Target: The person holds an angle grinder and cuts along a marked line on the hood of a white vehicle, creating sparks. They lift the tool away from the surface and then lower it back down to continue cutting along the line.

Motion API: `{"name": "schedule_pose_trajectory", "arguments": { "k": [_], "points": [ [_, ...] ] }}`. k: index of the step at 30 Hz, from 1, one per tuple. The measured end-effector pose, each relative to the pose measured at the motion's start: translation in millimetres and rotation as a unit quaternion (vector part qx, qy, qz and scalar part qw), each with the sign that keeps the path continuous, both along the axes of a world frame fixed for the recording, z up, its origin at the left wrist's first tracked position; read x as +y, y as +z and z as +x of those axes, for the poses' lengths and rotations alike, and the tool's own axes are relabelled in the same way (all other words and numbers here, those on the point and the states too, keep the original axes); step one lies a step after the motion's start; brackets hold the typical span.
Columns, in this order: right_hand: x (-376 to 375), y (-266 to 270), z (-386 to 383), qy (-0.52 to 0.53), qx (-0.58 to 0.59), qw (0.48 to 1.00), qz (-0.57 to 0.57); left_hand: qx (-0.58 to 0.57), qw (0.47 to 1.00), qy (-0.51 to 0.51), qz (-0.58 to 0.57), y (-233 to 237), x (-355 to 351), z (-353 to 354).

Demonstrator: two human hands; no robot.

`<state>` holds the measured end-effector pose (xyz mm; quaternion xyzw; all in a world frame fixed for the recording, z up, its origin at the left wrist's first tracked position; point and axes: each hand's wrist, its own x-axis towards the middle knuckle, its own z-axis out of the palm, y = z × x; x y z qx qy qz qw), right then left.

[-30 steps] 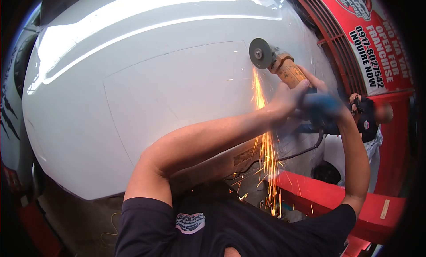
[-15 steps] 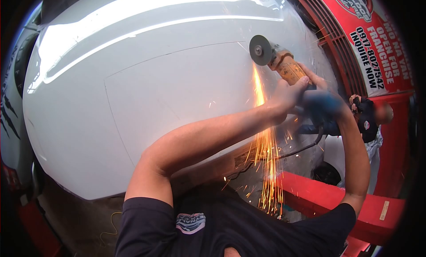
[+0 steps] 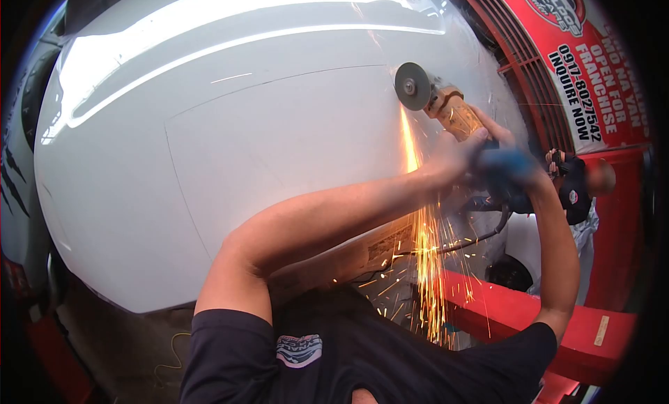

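An angle grinder (image 3: 456,118) with a worn yellow-orange body is held in both hands. Its dark cutting disc (image 3: 414,86) meets the white vehicle panel (image 3: 279,146) at the right end of a thin dark line that runs along the top and left of the panel. Orange sparks (image 3: 410,142) stream down from the disc past my left forearm. My left hand (image 3: 451,156) is closed around the grinder's body. Farther back, my right hand (image 3: 514,168) wraps the rear end; it is blurred, with a blue patch over it. A cord (image 3: 481,237) trails below.
At the right, a person (image 3: 575,188) in a dark shirt stands behind my right arm. A red beam (image 3: 578,331) crosses the lower right. A red slatted frame (image 3: 526,76) and a printed banner (image 3: 585,55) border the upper right. A yellow cable (image 3: 174,352) lies on the floor.
The grinder and both hands have shifted slightly right and down along the panel. The spark stream has moved right with the disc.
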<state>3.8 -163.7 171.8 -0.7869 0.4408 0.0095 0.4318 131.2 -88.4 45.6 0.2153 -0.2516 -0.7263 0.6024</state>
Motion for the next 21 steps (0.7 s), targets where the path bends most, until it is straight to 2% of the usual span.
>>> {"name": "schedule_pose_trajectory", "arguments": {
  "k": [21],
  "points": [
    [-5,-4,6,-0.028,-0.023,0.999,0.010,0.012,1.000,0.028,0.004,5,-7,6]
  ]
}}
